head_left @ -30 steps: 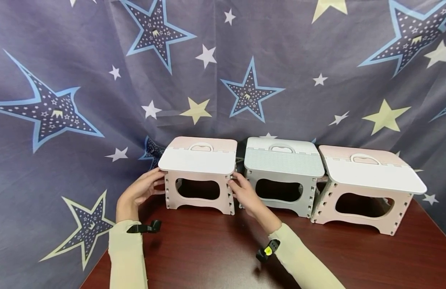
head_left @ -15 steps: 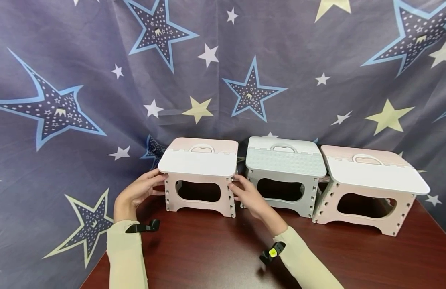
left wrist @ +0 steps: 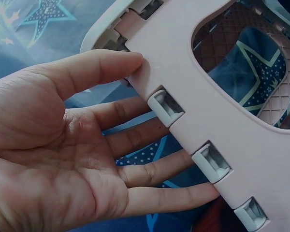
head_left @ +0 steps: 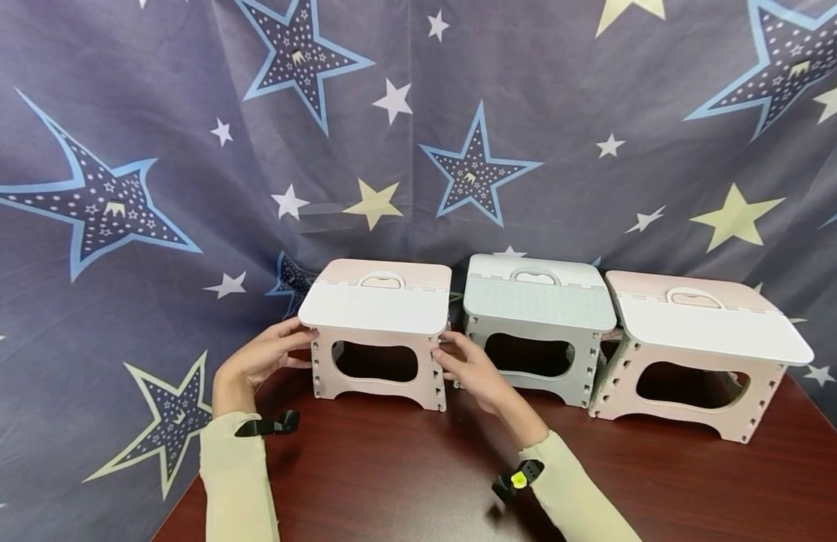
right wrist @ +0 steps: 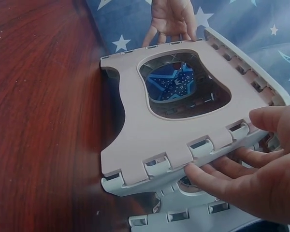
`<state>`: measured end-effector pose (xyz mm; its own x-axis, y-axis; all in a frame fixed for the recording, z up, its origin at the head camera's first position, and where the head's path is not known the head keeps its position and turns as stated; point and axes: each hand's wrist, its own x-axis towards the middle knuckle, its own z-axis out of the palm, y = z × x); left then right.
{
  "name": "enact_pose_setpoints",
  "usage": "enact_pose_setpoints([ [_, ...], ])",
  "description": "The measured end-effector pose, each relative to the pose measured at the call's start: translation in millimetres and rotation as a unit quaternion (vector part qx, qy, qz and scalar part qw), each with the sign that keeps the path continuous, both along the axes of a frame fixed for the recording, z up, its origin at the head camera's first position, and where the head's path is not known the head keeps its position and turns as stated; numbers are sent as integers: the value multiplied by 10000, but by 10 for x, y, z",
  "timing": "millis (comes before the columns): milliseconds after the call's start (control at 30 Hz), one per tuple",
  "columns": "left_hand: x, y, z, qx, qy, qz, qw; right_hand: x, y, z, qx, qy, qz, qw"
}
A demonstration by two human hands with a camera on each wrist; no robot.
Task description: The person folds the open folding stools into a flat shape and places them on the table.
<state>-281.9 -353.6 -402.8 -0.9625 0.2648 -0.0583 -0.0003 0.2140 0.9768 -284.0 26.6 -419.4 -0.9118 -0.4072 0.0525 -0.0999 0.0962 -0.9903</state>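
Note:
A folding step stool [head_left: 374,305] with a white-and-pink top and pale pink legs stands at the left of the row, its carry handle at the middle of the top. My left hand [head_left: 259,360] holds its left side; in the left wrist view the thumb lies on the front panel [left wrist: 166,58] and the fingers reach along the side. On the opposite side my right hand [head_left: 469,369] holds the stool, thumb at the front edge under the top and fingers round the side, as the right wrist view shows.
Close to the right stands a grey-green folding stool [head_left: 537,301], then another pink-and-white one [head_left: 706,324]. All are on a dark red wooden table [head_left: 391,474]. A blue star-print cloth [head_left: 344,158] hangs right behind them.
Both hands stay at the sides of the left stool. It has shifted slightly toward me, its front feet lower in the head view, while the other two stools stay put.

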Motion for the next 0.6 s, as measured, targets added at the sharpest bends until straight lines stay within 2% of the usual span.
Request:
enact_pose_setpoints([
  [333, 11, -20, -1, -21, 57, -171, 9998, 62, 32, -6, -49, 38, 48, 10000],
  [600, 8, -28, -14, -27, 28, -248, 9997, 102, 31, -18, -10, 81, -68, 9999],
])
